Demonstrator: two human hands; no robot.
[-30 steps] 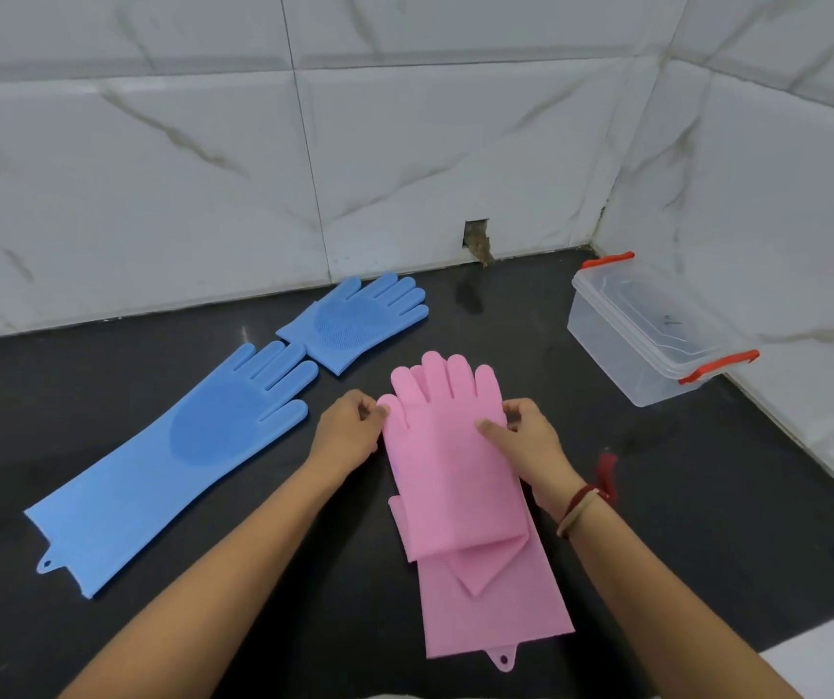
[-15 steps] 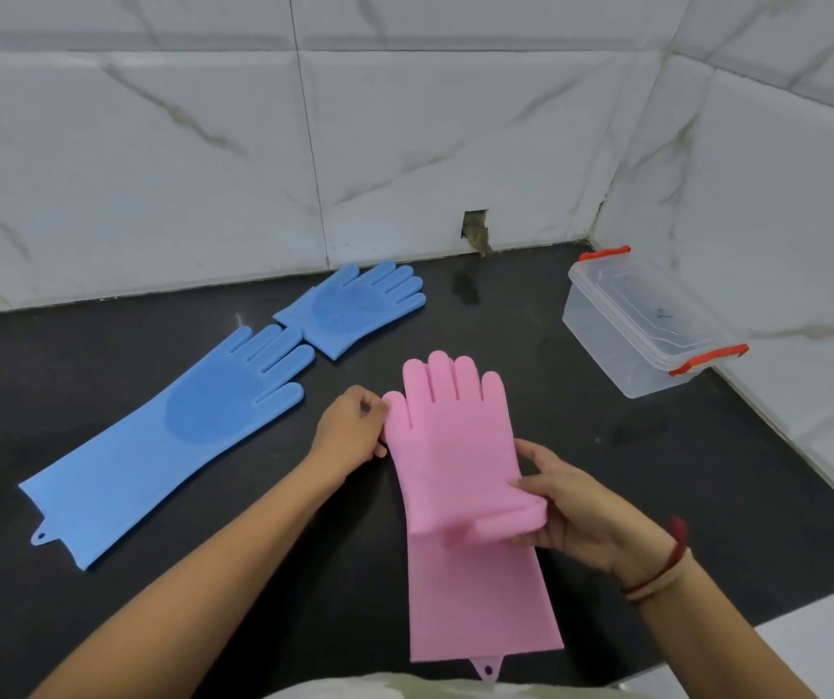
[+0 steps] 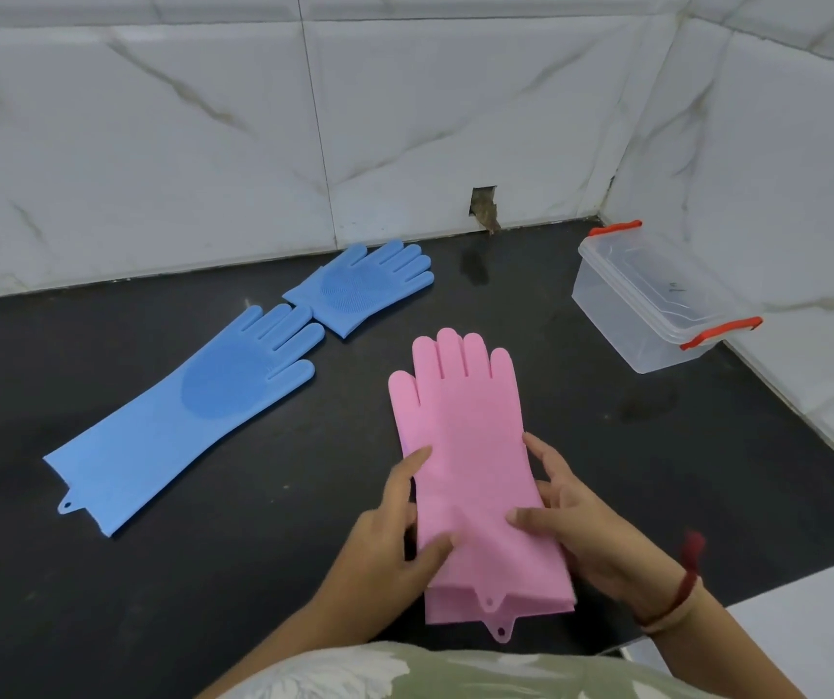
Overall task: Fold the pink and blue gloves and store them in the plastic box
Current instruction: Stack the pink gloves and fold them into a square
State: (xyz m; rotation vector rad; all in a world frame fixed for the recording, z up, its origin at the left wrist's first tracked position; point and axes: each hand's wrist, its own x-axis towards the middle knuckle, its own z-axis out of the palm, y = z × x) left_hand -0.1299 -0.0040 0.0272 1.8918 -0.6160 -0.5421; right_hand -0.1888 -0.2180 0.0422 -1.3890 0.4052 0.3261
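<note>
We look down on a black counter (image 3: 455, 305) with marble walls behind and to the right. The long blue glove (image 3: 188, 411) lies flat at nine o'clock, fingers toward one o'clock, its fingertips just beside the folded blue glove (image 3: 362, 287) at eleven. The pink gloves (image 3: 470, 476) lie stacked at centre, fingers toward twelve, cuffs toward six. The clear box (image 3: 657, 300), lid on, red clips at both ends, sits at two o'clock by the right wall, well apart from the gloves. Our left hand (image 3: 395, 537) pinches the stack's left edge, thumb on top; our right hand (image 3: 576, 522) grips the right edge likewise.
</note>
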